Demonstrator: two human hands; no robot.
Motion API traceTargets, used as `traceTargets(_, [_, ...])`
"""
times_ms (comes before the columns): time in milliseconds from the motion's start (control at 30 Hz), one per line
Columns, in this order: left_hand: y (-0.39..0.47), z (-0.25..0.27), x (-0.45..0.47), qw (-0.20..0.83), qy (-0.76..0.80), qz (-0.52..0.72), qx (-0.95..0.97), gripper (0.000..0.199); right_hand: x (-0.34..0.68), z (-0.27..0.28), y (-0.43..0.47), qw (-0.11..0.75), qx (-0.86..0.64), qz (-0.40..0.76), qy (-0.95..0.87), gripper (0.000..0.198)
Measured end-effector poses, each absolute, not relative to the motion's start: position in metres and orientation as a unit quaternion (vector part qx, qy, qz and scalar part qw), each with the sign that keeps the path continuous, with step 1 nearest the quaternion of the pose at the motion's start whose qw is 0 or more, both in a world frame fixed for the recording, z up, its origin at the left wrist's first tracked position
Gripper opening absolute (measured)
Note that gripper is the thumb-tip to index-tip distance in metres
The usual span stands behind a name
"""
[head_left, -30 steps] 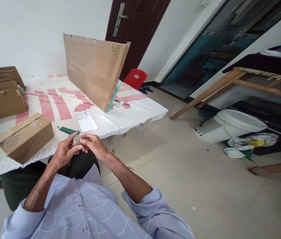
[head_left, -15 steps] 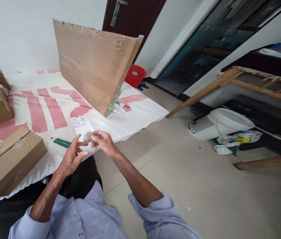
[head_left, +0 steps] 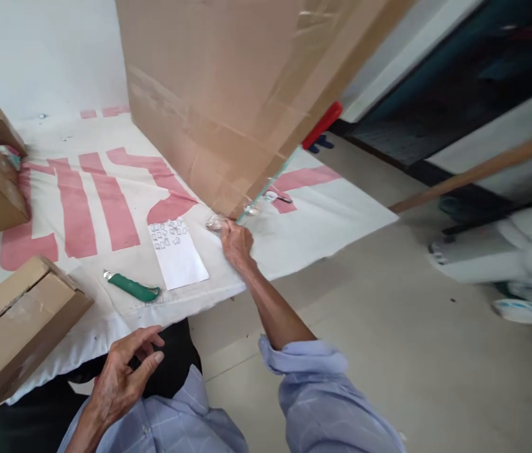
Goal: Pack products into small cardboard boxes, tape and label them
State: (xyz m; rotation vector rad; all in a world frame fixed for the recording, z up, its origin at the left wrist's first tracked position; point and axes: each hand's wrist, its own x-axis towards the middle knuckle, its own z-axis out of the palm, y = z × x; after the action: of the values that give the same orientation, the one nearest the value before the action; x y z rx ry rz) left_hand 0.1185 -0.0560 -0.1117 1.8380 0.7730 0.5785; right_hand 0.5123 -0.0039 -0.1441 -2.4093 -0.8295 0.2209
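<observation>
Right hand (head_left: 238,244), grip pinched on a clear wad (head_left: 214,222) by the lower corner of the board (head_left: 228,107)
The wad is down at the bench (head_left: 327,207), just left of that corner; paper (head_left: 183,264) lies near it, then a green knife (head_left: 131,287); the left hand (head_left: 124,377), grip half open and holding nothing, is before the bench edge, a box (head_left: 21,333) to its left

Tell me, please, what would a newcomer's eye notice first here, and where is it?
Probably the large brown cardboard piece, standing on the pink-marked white cloth and rising past the picture's top edge. Next, the right hand at its near lower corner, with a small crumpled clear wad at the fingertips. Then the green cutter, lying between the white paper and the carton at left.
</observation>
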Motion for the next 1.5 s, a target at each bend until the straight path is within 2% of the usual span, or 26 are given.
traceTargets(133, [-0.070, -0.099, 0.114, 0.495, 0.306, 0.242, 0.777, 0.031, 0.508, -0.146, -0.005, 0.244, -0.919, 0.071, -0.301, 0.040])
traceTargets(300, [-0.079, -0.089, 0.096, 0.436, 0.270, 0.307, 0.802, 0.031, 0.509, -0.146, -0.012, 0.253, -0.923, -0.002, -0.289, 0.036])
traceTargets(367, [-0.079, -0.084, 0.086, 0.409, 0.254, 0.337, 0.809, 0.029, 0.504, -0.140, -0.023, 0.273, -0.917, -0.021, -0.291, 0.035])
traceTargets(433, [-0.077, -0.076, 0.075, 0.371, 0.249, 0.372, 0.814, 0.026, 0.491, -0.135, -0.033, 0.340, -0.882, -0.021, -0.327, 0.031])
traceTargets(533, [-0.075, -0.059, 0.054, 0.276, 0.258, 0.425, 0.823, 0.025, 0.451, -0.132, -0.043, 0.435, -0.798, 0.025, -0.417, 0.024])
traceTargets(767, [-0.068, -0.029, -0.022, -0.044, 0.417, 0.493, 0.763, 0.027, 0.329, -0.113, -0.037, 0.446, -0.604, 0.162, -0.640, 0.026])
traceTargets(833, [-0.061, -0.035, -0.045, -0.079, 0.492, 0.481, 0.722, 0.024, 0.306, -0.103, -0.029, 0.449, -0.557, 0.179, -0.676, 0.026])
traceTargets(900, [-0.053, -0.045, -0.063, -0.044, 0.539, 0.468, 0.699, 0.027, 0.289, -0.092, -0.019, 0.455, -0.513, 0.181, -0.705, 0.027])
traceTargets(1067, [-0.035, -0.059, -0.084, 0.131, 0.553, 0.476, 0.671, 0.046, 0.257, -0.075, 0.008, 0.434, -0.457, 0.209, -0.748, 0.038])
traceTargets(1167, [-0.027, -0.059, -0.088, 0.187, 0.561, 0.479, 0.649, 0.051, 0.243, -0.072, 0.018, 0.425, -0.452, 0.245, -0.745, 0.042])
traceTargets(1367, [-0.012, -0.064, -0.098, 0.258, 0.563, 0.495, 0.609, 0.060, 0.235, -0.070, 0.014, 0.446, -0.467, 0.285, -0.708, 0.028])
traceTargets(1500, [-0.004, -0.065, -0.105, 0.311, 0.549, 0.486, 0.605, 0.058, 0.235, -0.070, 0.004, 0.464, -0.475, 0.301, -0.685, 0.022])
